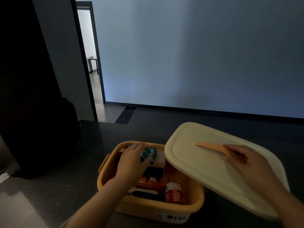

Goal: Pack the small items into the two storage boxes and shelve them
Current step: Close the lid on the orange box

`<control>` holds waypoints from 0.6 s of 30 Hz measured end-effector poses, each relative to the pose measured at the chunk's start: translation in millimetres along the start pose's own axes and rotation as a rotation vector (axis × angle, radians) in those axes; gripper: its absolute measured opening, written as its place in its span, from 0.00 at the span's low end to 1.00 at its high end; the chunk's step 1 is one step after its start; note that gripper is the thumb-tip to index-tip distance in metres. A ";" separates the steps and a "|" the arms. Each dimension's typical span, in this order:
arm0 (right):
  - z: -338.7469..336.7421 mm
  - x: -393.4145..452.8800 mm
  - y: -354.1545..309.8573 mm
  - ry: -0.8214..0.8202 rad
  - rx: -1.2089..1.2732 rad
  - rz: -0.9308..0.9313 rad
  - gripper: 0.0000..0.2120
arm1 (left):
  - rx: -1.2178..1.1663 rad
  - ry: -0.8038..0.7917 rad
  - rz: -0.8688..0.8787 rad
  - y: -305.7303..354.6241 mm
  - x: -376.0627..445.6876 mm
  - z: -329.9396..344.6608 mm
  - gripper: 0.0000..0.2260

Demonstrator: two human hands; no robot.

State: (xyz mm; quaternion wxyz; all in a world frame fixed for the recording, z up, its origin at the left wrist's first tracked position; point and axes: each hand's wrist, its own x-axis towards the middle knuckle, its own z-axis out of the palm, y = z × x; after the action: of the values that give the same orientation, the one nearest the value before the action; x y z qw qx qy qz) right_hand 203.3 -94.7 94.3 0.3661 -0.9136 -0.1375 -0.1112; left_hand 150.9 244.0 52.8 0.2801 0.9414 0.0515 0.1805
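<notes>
The yellow-orange rectangular plastic storage box (148, 206) stands on the dark tabletop (102, 134), its long axis running from the near right to the far left. A printed label reading "Bear" faces the camera on the near wall. An orange latch tab (104, 163) projects from the left wall.

Contents: a red cylindrical can with white print (174, 192) lies at the near right; flat red-and-black packets (152, 177) are stacked in the middle; a green patterned packet (148, 153) lies at the far end, beside a pale item too dim to identify.

The left hand (132, 159) reaches into the box, fingers curled over the green patterned packet, thumb against its near edge.

The cream rectangular plastic lid (202, 158) is tilted, its left edge lowered over the right side of the box, leaving the left part uncovered. The right hand (246, 163) grips the lid's orange strap handle (212, 148), fingers curled under its right end.
</notes>
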 end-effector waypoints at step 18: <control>-9.7 -21.1 5.5 0.101 0.032 0.073 0.16 | 0.107 -0.342 0.220 -11.7 8.7 -27.4 0.34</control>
State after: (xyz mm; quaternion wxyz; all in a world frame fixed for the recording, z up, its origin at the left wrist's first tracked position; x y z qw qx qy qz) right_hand 184.4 -108.9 91.3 0.3910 -0.9053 -0.0873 -0.1414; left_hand 148.9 269.4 70.5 0.2131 0.9718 -0.0904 0.0446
